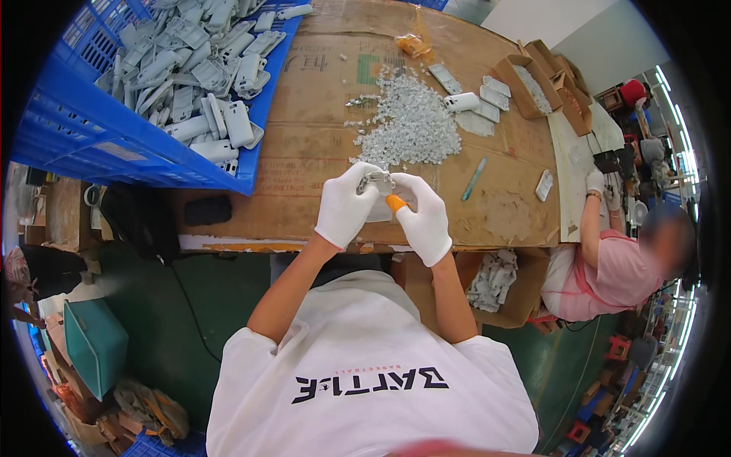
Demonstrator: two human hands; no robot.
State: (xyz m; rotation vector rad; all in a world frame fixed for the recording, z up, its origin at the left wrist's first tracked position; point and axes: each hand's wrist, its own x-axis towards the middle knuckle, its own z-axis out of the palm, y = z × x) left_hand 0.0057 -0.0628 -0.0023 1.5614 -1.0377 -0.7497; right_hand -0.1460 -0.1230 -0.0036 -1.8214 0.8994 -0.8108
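My left hand (344, 204), in a white glove, is closed on a small whitish-grey plastic casing (376, 183). My right hand (425, 222), gloved too and with an orange cover (395, 202) on its thumb, grips the same casing from the other side. Both hands meet near the front edge of the cardboard-covered table (304, 145). The gloves partly hide the casing, so its full shape does not show. Just beyond my fingers spreads a pile of small clear plastic pieces (415, 118).
A blue crate (114, 145) heaped with white casings (190, 68) stands at the left. Several casings (487, 103) lie right of the pile, near a teal pen-like tool (474, 180). Cardboard boxes (525, 87) line the far right. A co-worker (609, 266) sits at the right.
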